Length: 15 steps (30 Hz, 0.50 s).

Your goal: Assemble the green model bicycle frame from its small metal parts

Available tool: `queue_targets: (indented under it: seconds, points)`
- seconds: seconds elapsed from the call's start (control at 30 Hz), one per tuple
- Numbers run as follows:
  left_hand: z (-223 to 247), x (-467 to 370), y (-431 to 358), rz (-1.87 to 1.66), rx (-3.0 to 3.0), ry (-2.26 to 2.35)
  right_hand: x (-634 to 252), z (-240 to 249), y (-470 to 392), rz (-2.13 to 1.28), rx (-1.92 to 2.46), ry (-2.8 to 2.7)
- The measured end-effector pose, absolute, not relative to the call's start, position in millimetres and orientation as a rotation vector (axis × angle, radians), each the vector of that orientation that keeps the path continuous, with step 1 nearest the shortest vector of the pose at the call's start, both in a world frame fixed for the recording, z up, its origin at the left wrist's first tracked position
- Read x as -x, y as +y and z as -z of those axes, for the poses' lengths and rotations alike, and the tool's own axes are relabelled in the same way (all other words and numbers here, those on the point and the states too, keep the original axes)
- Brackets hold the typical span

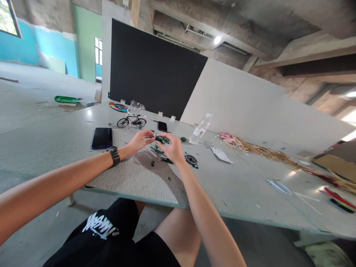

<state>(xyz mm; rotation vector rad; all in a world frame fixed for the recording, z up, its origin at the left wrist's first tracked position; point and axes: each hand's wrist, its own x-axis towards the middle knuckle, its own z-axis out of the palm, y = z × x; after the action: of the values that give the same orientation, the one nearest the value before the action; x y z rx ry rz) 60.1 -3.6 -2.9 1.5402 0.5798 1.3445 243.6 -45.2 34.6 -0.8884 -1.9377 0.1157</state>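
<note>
Both hands (158, 142) pinch green part (162, 139) over table (236, 185).

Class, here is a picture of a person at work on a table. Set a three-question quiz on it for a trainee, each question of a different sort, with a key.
1. True or false: the small green part is held between the left hand and right hand.
2. What stands beyond the hands: A) black model bicycle B) toy car C) kettle?
3. The left wrist wears a ____.

Key: 1 true; 2 A; 3 watch.
</note>
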Motion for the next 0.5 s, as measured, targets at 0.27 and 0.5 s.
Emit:
queue_targets:
  seconds: [0.27, 0.5]
  points:
    - [4.6, -59.7, -4.9, -1.277, -1.467, 0.519, -237.7, -35.5, -48.8, -0.003, 0.867, -1.939]
    - [5.4, -59.1, -4.9, -1.282, -1.475, 0.496, -236.3, -35.5, -48.7, -0.026, 0.858, -1.922]
